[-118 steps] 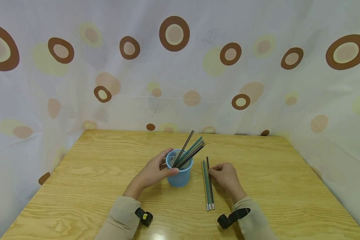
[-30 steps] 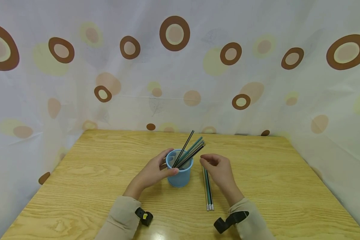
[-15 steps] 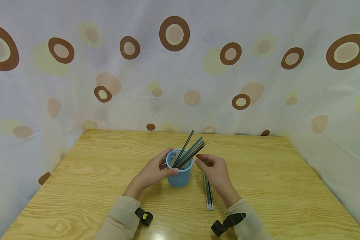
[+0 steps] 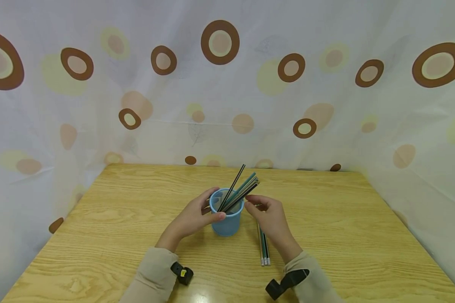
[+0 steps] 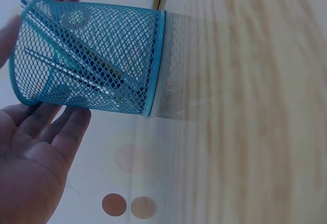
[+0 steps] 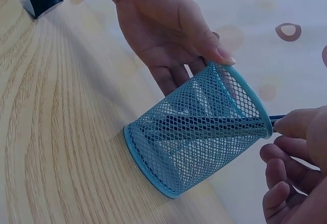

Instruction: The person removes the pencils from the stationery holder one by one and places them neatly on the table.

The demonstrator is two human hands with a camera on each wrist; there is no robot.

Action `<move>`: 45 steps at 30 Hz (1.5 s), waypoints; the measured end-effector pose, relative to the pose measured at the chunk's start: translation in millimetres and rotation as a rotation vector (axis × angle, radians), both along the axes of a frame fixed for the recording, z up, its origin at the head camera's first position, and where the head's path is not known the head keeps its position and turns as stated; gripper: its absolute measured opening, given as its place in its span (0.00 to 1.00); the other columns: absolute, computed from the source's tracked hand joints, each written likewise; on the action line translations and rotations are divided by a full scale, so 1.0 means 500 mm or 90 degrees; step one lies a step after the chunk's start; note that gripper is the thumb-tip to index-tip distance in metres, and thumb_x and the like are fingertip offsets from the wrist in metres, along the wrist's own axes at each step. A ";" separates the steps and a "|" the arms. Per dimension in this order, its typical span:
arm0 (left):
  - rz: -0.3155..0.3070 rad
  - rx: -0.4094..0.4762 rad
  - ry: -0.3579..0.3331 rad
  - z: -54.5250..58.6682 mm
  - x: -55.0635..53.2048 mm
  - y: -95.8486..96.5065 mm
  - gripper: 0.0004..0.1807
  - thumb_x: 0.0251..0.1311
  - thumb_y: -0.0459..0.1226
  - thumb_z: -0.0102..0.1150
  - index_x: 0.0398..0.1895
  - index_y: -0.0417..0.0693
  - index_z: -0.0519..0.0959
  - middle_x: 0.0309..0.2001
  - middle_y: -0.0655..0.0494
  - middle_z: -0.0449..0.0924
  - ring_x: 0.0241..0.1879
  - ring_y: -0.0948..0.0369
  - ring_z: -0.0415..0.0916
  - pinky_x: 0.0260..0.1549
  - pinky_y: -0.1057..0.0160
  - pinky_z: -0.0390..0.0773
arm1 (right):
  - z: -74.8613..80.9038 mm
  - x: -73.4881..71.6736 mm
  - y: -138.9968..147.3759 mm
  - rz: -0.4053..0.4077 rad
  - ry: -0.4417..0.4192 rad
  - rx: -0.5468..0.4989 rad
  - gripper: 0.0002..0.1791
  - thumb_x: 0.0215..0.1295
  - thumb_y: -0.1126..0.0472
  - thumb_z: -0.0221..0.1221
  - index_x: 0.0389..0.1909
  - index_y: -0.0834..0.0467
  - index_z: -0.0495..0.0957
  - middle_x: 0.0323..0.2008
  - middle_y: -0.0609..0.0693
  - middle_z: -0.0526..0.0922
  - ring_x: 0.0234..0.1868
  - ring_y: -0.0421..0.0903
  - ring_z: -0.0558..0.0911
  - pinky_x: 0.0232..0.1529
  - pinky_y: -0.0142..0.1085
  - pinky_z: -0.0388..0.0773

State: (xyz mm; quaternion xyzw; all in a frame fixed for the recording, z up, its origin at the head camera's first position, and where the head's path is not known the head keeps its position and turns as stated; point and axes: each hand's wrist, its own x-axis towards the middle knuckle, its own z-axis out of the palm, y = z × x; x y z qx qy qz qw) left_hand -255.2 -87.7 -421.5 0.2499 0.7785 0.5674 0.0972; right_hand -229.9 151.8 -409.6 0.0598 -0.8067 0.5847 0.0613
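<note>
Blue mesh cup (image 4: 226, 226) stands on table (image 4: 136, 193), L hand (image 4: 191, 215) gripping its L side. Pencils inside (image 4: 245, 190) lean up & R. R hand (image 4: 271, 218) just R of rim; can't tell if it's pinching anything. 3 loose pencils (image 4: 263, 244) partly under R hand (nearer), long axis pointing away, erasers toward person.

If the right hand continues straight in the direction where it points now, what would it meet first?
Probably the right hand would first meet the blue mesh cup near its rim, where pencils lean out; any gap between is hard to judge.
</note>
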 end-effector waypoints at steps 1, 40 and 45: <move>0.001 0.000 -0.001 0.000 0.000 0.000 0.45 0.62 0.47 0.67 0.78 0.53 0.54 0.72 0.51 0.62 0.70 0.49 0.60 0.67 0.50 0.64 | 0.000 0.001 -0.001 -0.001 0.000 0.000 0.14 0.68 0.59 0.63 0.51 0.59 0.84 0.46 0.51 0.83 0.42 0.49 0.77 0.35 0.33 0.77; -0.004 0.008 -0.005 0.004 0.003 0.000 0.45 0.63 0.46 0.67 0.78 0.53 0.53 0.71 0.50 0.63 0.70 0.48 0.60 0.67 0.49 0.63 | 0.017 0.006 -0.004 -0.022 0.044 -0.025 0.09 0.65 0.59 0.67 0.41 0.58 0.87 0.36 0.50 0.85 0.39 0.47 0.78 0.35 0.33 0.76; -0.004 0.009 -0.005 0.003 0.002 0.000 0.44 0.63 0.46 0.66 0.78 0.53 0.53 0.71 0.50 0.63 0.70 0.49 0.60 0.67 0.49 0.64 | 0.022 0.006 -0.003 -0.026 0.057 -0.048 0.10 0.64 0.59 0.67 0.42 0.60 0.87 0.37 0.51 0.85 0.40 0.46 0.79 0.35 0.32 0.77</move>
